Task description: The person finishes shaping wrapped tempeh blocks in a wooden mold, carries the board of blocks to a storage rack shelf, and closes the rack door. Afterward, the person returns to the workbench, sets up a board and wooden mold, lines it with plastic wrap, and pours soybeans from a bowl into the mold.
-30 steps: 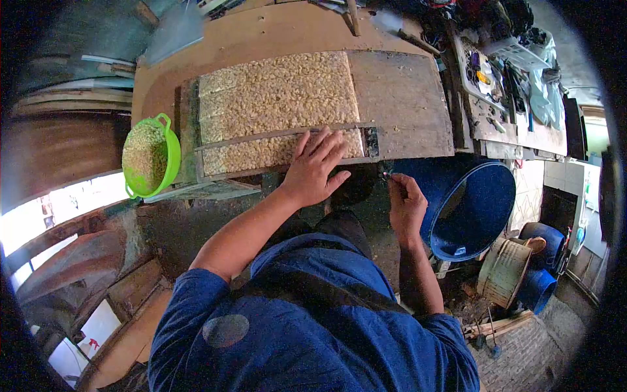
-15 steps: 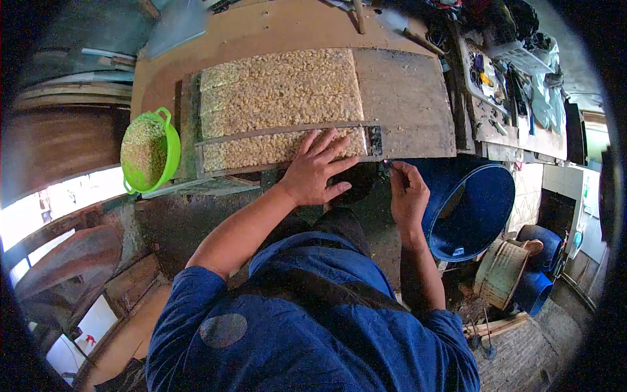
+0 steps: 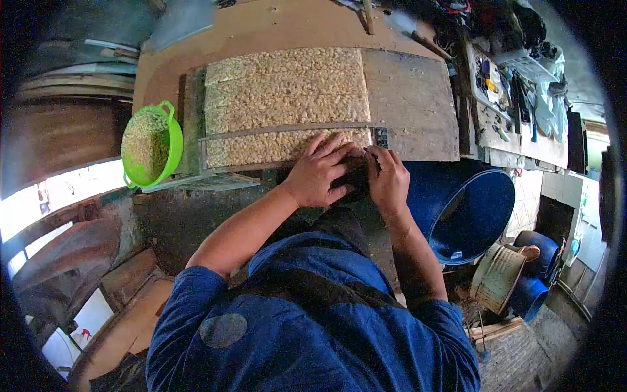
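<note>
A slab of pale bean-like pieces (image 3: pixel 287 88) lies on a wooden board (image 3: pixel 411 104). A thin wooden strip (image 3: pixel 261 130) crosses it, setting off a narrow front row (image 3: pixel 255 149). My left hand (image 3: pixel 319 173) rests with spread fingers on the right part of that row, at the board's front edge. Beside it, my right hand (image 3: pixel 389 179) is closed in a pinch near the row's right end, its fingertips close to my left fingers. Whatever the pinch holds is too small to make out.
A green basket (image 3: pixel 175 147) with pale pieces hangs at the table's left edge. Below the board's right end is a large blue barrel (image 3: pixel 473 215). A tray of tools (image 3: pixel 480 81) is at the upper right. Smaller blue containers (image 3: pixel 529 297) stand lower right.
My right hand has moved left and slightly up, from beyond the row's right end to beside my left hand. My left hand stays on the front row.
</note>
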Tool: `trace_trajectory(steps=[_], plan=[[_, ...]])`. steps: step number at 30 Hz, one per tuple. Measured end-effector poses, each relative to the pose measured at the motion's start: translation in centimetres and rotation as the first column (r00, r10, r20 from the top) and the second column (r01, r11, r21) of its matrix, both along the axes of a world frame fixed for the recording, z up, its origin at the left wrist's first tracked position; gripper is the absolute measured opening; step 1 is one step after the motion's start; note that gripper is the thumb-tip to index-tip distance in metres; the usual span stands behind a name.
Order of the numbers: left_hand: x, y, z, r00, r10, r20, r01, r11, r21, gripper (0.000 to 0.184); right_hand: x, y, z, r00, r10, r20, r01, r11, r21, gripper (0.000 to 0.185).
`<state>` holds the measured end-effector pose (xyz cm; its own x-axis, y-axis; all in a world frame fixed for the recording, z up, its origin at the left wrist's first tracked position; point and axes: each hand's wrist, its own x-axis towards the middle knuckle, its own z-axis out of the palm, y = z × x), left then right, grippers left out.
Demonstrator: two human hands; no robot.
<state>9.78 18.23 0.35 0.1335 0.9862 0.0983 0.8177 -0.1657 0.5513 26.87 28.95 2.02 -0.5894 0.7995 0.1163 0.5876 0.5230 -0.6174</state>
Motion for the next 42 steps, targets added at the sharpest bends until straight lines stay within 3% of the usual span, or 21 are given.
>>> trace_trajectory(steps=[2, 6, 9, 12, 14, 20, 25, 26, 29, 31, 33, 37, 41, 42], plan=[[0.1, 0.0, -0.1, 0.999, 0.023, 0.048, -0.025, 0.999, 0.043, 0.044, 0.1, 0.1, -0.4, 0.995, 0.036, 0.089, -0.043, 0.996, 0.084, 0.019], [0.0, 0.0, -0.2, 0.998, 0.016, 0.054, -0.018, 0.999, 0.034, 0.044, 0.3, 0.2, -0.2, 0.994, 0.096, 0.058, -0.102, 0.988, 0.114, 0.017], [0.1, 0.0, 0.2, 1.0, -0.009, -0.027, 0.009, 1.0, -0.014, 0.049, 0.7, -0.1, 1.1, 0.999, 0.017, -0.035, -0.014, 0.996, 0.093, 0.015], [1.3, 0.4, 0.7, 0.996, 0.074, -0.042, -0.074, 0.997, 0.008, 0.059, 1.5, 0.1, 1.4, 0.987, -0.134, -0.083, 0.135, 0.991, 0.004, 0.012], [2.1, 0.9, 1.0, 0.983, 0.171, -0.067, -0.176, 0.982, -0.068, 0.067, 2.1, 0.2, 1.2, 0.978, -0.187, -0.088, 0.182, 0.981, -0.06, 0.012], [1.8, 0.2, 1.0, 0.992, 0.126, -0.006, -0.126, 0.992, 0.003, 0.062, 2.6, 0.4, 0.5, 0.964, -0.253, -0.077, 0.237, 0.956, -0.173, 0.013], [-0.2, -2.6, 1.3, 0.982, 0.183, -0.05, -0.182, 0.983, 0.025, 0.057, 0.7, -0.5, 0.4, 0.974, -0.2, -0.104, 0.175, 0.961, -0.214, 0.01], [-0.6, -3.1, 0.8, 0.984, 0.169, -0.061, -0.17, 0.986, 0.002, 0.057, 0.3, -0.6, -0.1, 0.975, -0.145, -0.169, 0.117, 0.979, -0.168, 0.012], [-1.0, -3.6, 0.6, 0.986, 0.156, -0.062, -0.157, 0.987, -0.019, 0.057, -1.3, -1.2, 0.0, 0.99, -0.018, -0.137, 0.01, 0.998, -0.062, 0.013], [-1.1, -3.7, 0.6, 0.987, 0.152, -0.048, -0.153, 0.988, -0.015, 0.057, -2.3, -1.7, 0.5, 0.992, -0.008, -0.128, -0.003, 0.996, -0.087, 0.012], [-1.2, -3.7, 0.4, 0.988, 0.146, -0.054, -0.148, 0.989, -0.02, 0.058, -2.9, -1.9, 0.0, 0.991, 0.051, -0.121, -0.048, 0.998, 0.027, 0.012], [-1.3, -3.9, 0.2, 0.988, 0.141, -0.058, -0.143, 0.989, -0.035, 0.057, -2.9, -2.1, -0.4, 0.99, 0.124, 0.068, -0.134, 0.978, 0.158, 0.013], [-2.0, -4.9, 1.0, 0.986, 0.166, -0.028, -0.167, 0.985, -0.035, 0.055, -2.9, -2.6, 1.2, 0.991, 0.118, -0.066, -0.109, 0.985, 0.135, 0.013], [-2.4, -5.4, 1.3, 0.983, 0.174, -0.064, -0.178, 0.982, -0.059, 0.054, -3.0, -2.8, 1.3, 0.995, 0.072, -0.068, -0.069, 0.997, 0.039, 0.012]])
